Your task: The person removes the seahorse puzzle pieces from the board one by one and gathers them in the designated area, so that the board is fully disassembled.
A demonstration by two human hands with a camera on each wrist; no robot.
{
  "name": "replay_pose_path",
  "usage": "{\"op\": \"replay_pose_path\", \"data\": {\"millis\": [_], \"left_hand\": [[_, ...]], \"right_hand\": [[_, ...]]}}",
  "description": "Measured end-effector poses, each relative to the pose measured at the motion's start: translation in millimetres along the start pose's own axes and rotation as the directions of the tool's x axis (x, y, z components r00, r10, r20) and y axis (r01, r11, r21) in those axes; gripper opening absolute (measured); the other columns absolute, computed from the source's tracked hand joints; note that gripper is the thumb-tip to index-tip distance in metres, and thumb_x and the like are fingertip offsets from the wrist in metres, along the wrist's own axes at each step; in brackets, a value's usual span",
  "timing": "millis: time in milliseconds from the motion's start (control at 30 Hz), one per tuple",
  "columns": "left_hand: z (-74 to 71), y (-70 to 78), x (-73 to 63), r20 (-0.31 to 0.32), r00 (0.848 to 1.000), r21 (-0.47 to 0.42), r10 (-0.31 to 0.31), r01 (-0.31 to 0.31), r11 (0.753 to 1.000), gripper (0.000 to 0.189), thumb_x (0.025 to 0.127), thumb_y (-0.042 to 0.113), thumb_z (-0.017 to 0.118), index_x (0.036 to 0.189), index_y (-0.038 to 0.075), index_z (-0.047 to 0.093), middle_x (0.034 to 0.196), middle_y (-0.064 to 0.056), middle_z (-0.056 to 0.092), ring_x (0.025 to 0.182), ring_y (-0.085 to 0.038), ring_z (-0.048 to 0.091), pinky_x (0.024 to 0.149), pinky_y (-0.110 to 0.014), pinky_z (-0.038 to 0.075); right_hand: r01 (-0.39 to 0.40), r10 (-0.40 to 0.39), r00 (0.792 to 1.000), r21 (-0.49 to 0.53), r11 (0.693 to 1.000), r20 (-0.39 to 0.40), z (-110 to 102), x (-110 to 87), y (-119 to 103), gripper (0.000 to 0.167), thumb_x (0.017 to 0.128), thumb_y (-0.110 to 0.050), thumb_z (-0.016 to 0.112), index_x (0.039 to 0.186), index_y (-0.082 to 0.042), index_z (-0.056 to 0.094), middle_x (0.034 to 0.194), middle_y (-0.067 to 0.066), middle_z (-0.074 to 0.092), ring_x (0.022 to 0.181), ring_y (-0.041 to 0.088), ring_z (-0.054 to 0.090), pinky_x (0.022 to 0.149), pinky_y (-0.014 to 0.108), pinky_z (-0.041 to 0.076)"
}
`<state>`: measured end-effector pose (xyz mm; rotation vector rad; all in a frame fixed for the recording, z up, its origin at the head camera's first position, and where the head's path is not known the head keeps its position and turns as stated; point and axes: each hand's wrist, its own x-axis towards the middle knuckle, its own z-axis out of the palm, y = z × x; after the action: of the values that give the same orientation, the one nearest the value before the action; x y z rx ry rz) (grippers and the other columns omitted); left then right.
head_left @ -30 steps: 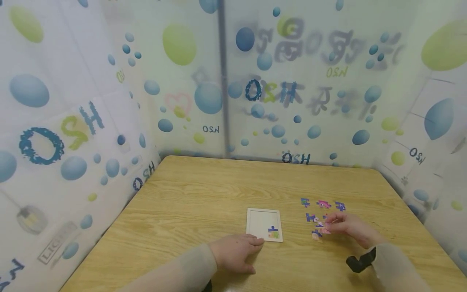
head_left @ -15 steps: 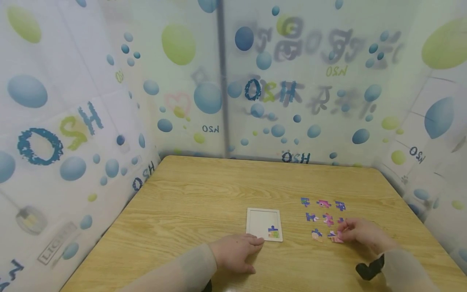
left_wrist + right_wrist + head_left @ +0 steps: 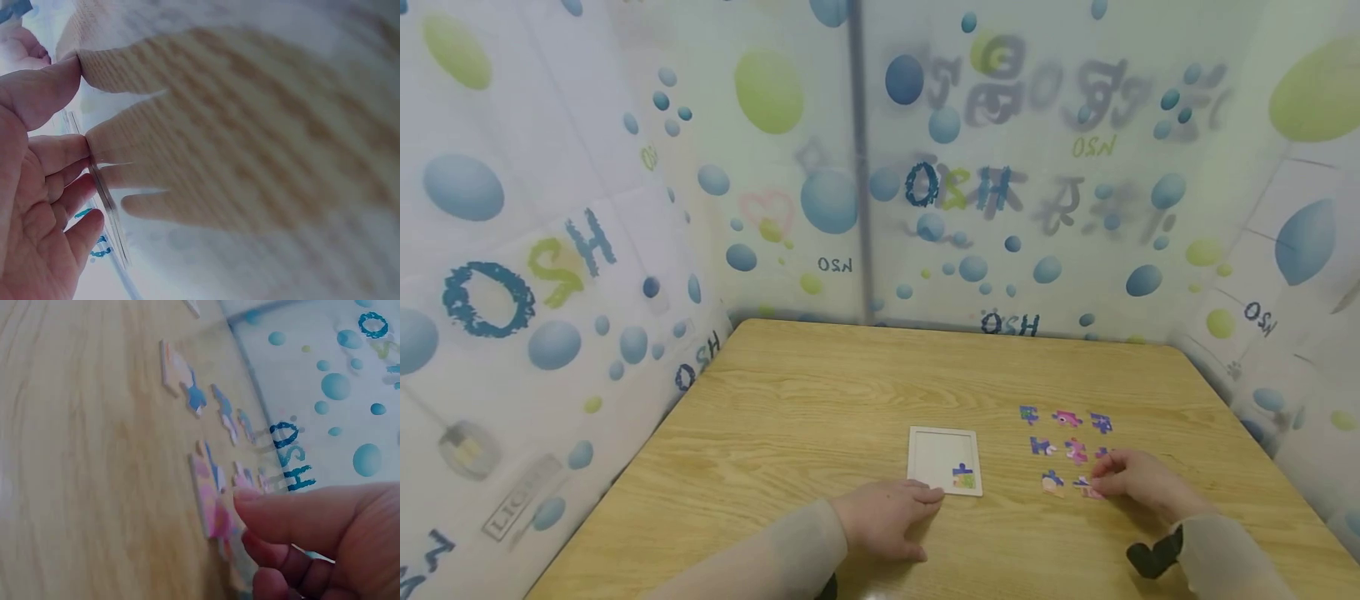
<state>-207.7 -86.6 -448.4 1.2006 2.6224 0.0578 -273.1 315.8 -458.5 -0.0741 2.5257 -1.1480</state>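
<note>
A shallow white puzzle tray (image 3: 922,454) lies on the wooden table, one jigsaw piece (image 3: 962,477) set in its near right corner. My left hand (image 3: 886,518) rests with extended fingers at the tray's near left edge; the left wrist view shows its fingertips (image 3: 87,234) along the tray rim. To the right, loose jigsaw pieces lie in rough rows. My right hand (image 3: 1138,482) pinches a pink and white jigsaw piece (image 3: 1086,487) in the nearest row, thumb and forefinger at its right side. Part of that piece is hidden by the fingers.
Other loose pieces include a pink one (image 3: 1076,451), a blue-and-peach one (image 3: 1052,482) and a purple one (image 3: 1101,422). The wooden table (image 3: 820,375) ends at white curtains (image 3: 775,208) printed with blue and green dots on three sides.
My right hand has moved right and toward me with the pink and white jigsaw piece, uncovering the pieces behind it. My left hand has stayed at the tray.
</note>
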Motion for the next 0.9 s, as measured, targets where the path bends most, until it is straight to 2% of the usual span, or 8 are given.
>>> {"op": "replay_pose_path", "data": {"millis": [100,200,267,467,700,900], "left_hand": [[-0.5,0.0,1.1,0.005,1.0,-0.009,0.002,-0.001,1.0,0.068,0.089,0.048,0.063,0.145,0.015,0.044,0.153,0.008,0.034,0.138,-0.012,0.034,0.111,-0.024,0.03],[-1.5,0.1,1.3,0.011,1.0,-0.02,0.002,-0.001,1.0,0.068,0.089,0.048,0.064,0.145,0.015,0.044,0.152,0.008,0.035,0.138,-0.012,0.035,0.111,-0.025,0.03],[-2.3,0.3,1.2,0.015,1.0,-0.024,0.003,-0.003,1.0,0.068,0.089,0.048,0.064,0.145,0.015,0.044,0.153,0.007,0.034,0.138,-0.012,0.035,0.111,-0.025,0.03],[-3.7,0.1,0.7,0.023,1.0,-0.036,0.004,-0.003,0.999,0.068,0.089,0.047,0.064,0.145,0.015,0.043,0.153,0.007,0.034,0.138,-0.013,0.034,0.111,-0.027,0.03],[-3.6,-1.0,1.4,0.017,1.0,-0.037,0.007,-0.007,0.999,0.068,0.089,0.048,0.064,0.145,0.014,0.045,0.152,0.006,0.035,0.137,-0.013,0.036,0.11,-0.027,0.031],[-3.0,-1.0,1.5,0.001,1.0,-0.02,0.016,-0.016,1.0,0.068,0.089,0.048,0.064,0.144,0.013,0.045,0.152,0.005,0.036,0.137,-0.014,0.037,0.11,-0.028,0.032]], "right_hand": [[0.016,-0.016,1.0,0.045,0.999,0.006,4.5,-0.7,-9.1,0.024,0.086,-0.013,0.07,0.102,0.002,0.06,0.088,0.007,0.061,0.078,0.02,0.055,0.068,0.032,0.046],[0.021,-0.021,1.0,0.079,0.997,0.006,13.6,1.0,-25.1,0.023,0.088,-0.012,0.067,0.104,0.002,0.059,0.085,0.008,0.059,0.065,0.02,0.054,0.058,0.032,0.048],[0.014,-0.013,1.0,0.082,0.996,-0.008,22.1,3.7,-38.0,0.022,0.089,-0.014,0.067,0.105,-0.001,0.059,0.088,0.007,0.058,0.065,0.02,0.052,0.054,0.032,0.046],[0.093,-0.089,0.995,0.095,0.991,-0.041,54.5,17.0,-72.2,0.018,0.089,-0.014,0.068,0.103,-0.003,0.064,0.094,0.007,0.058,0.084,0.022,0.05,0.066,0.032,0.045],[0.153,-0.153,0.988,0.114,0.981,-0.014,96.5,33.9,-100.2,0.009,0.088,-0.01,0.068,0.096,-0.006,0.067,0.089,0.005,0.059,0.082,0.021,0.051,0.068,0.031,0.044],[0.155,-0.153,0.988,0.184,0.971,-0.027,124.1,39.8,-109.1,0.013,0.082,-0.005,0.072,0.093,-0.004,0.067,0.087,0.006,0.057,0.08,0.021,0.049,0.066,0.03,0.042]]}}
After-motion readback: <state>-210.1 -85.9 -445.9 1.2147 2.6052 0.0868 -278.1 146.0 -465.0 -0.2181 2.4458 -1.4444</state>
